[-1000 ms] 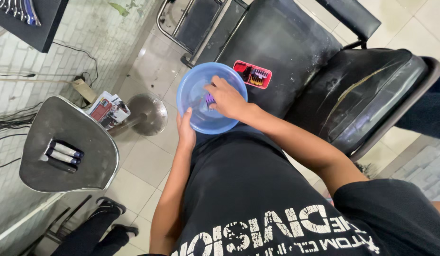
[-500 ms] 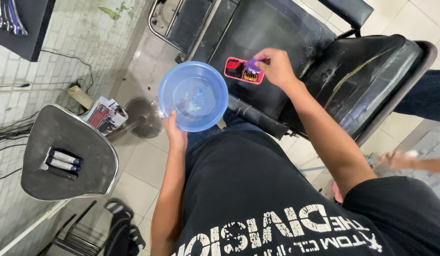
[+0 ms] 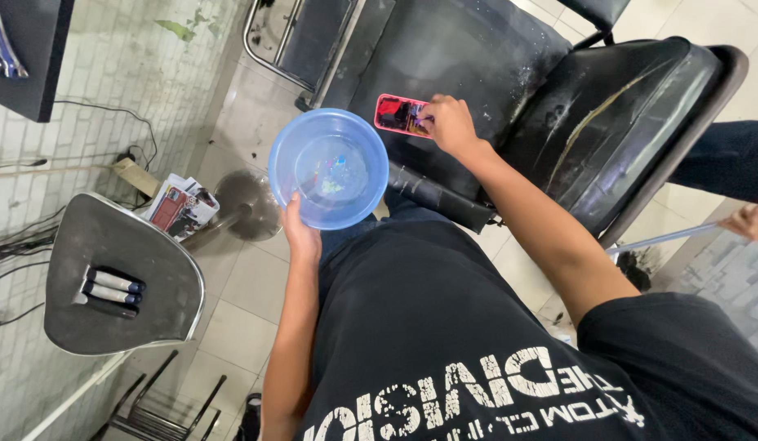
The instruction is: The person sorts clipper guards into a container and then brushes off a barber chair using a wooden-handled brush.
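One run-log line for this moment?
left hand: holds blue bowl | right hand: at red tray on black chair

Round plastic bowl (image 3: 328, 167): we are seeing translucent blue.
Small flat rectangular box (image 3: 399, 114): showing red rim, dark inside.
Worn padded barber chair (image 3: 509, 90): looking black, scuffed grey.

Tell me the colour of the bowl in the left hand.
Translucent blue bowl, held by the left hand; head view.
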